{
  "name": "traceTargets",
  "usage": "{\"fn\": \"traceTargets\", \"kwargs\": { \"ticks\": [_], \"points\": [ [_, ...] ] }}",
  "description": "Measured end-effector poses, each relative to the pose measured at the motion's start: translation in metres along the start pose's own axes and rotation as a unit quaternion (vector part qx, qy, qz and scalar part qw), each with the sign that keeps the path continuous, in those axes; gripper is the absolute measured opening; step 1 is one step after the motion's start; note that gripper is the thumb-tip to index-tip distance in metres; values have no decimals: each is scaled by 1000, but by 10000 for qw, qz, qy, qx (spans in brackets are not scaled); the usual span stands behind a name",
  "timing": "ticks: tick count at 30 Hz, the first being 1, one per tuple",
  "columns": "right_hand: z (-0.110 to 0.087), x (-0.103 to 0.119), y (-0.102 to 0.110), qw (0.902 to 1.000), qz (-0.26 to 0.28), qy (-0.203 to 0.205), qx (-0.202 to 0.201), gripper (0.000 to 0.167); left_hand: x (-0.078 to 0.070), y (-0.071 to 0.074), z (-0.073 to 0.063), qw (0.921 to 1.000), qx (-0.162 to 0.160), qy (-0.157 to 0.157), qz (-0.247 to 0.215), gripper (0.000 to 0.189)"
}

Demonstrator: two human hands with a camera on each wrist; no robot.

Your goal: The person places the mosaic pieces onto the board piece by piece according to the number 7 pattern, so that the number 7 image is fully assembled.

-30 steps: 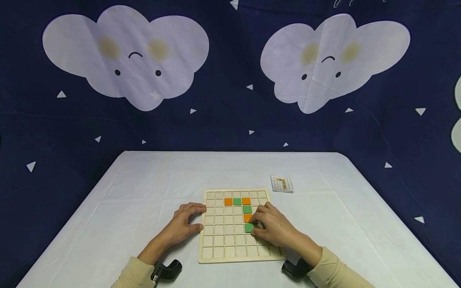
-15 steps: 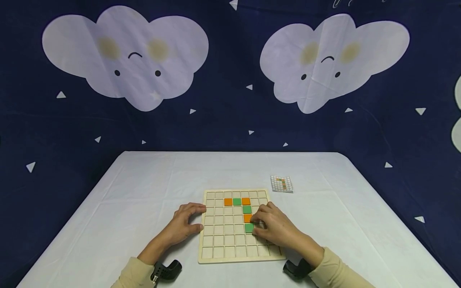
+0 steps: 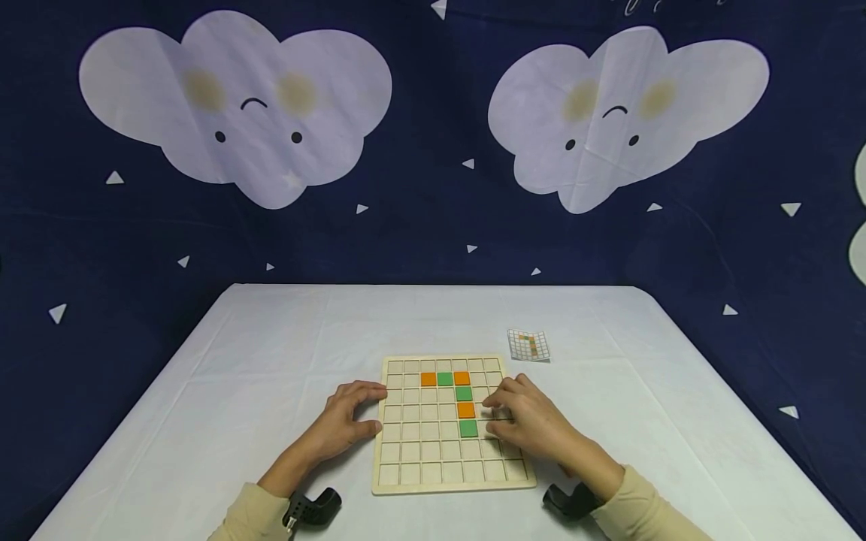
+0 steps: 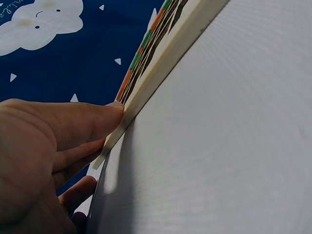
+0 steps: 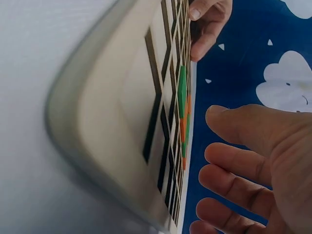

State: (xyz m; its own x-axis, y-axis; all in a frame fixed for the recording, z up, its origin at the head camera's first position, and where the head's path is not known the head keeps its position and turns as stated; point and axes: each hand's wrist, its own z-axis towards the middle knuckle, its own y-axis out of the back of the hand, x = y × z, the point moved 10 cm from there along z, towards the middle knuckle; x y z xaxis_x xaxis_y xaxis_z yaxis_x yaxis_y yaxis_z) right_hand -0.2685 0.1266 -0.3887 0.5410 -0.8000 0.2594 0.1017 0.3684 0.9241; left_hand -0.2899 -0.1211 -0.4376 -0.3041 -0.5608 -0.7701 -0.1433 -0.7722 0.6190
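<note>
A wooden grid board [image 3: 410,472] lies on the table, its squares holding several orange and green tiles. The top row runs orange, green, orange; below the last orange tile, a column goes green, orange [image 3: 466,410], green [image 3: 468,429]. My left hand [image 3: 346,422] rests thumb and fingertips against the board's left edge. In the left wrist view its thumb [image 4: 92,122] touches the rim. Just right of the lowest green tile, my right hand [image 3: 531,419] hovers over the board. The right wrist view shows that hand [image 5: 243,165] with fingers spread and nothing held.
Beyond the board's upper right corner lies a small printed card [image 3: 529,346] with an orange and green grid pattern. White cloth covers the table [image 3: 284,330]. A dark blue curtain [image 3: 433,225] with clouds hangs behind.
My right hand has drawn back to the right, off the lowest green tile, which now shows whole in its square. The left hand stays against the board's edge.
</note>
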Motion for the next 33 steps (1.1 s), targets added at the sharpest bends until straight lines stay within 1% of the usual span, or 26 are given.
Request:
{"fn": "traceTargets", "kwargs": {
  "ticks": [6,18,26,33],
  "points": [
    [-5,-8,6,9999,-63,-132,-33,28,1,-1,0,10000,11,47,-16,44],
    [-19,-23,15,9992,16,-394,-83,27,0,0,0,10000,16,58,-8,45],
    [-28,-30,21,9988,-59,-449,-164,27,-1,0,0,10000,5,5,5,45],
    [-36,-38,22,9981,-124,-594,-143,27,-3,1,0,10000,-11,-70,4,45]
  ]
}}
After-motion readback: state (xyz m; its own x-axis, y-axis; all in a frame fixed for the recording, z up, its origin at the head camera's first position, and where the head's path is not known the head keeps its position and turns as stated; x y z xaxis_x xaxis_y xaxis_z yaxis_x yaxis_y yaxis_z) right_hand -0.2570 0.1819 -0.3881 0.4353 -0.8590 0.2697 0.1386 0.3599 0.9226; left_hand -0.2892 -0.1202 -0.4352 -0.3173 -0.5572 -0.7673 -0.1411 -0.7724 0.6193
